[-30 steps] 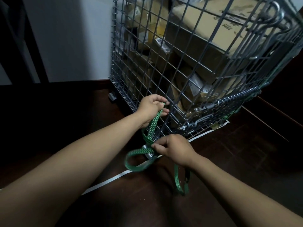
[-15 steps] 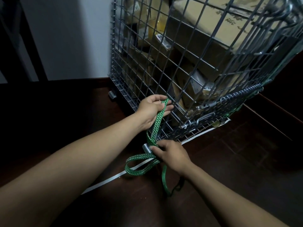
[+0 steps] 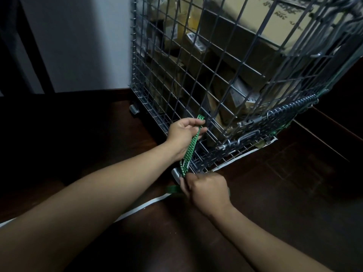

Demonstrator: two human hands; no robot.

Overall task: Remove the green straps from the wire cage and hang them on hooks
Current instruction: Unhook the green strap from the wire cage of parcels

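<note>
Dark wooden floor [image 3: 78,146] meets a wire cage [image 3: 134,55] where a person's left hand [image 3: 183,135] grips a green strap [image 3: 191,148] near its free end, right hand [image 3: 206,190] pinching it lower; more green webbing [image 3: 274,132] apparently awaits removal, with no hooks in view.
</note>
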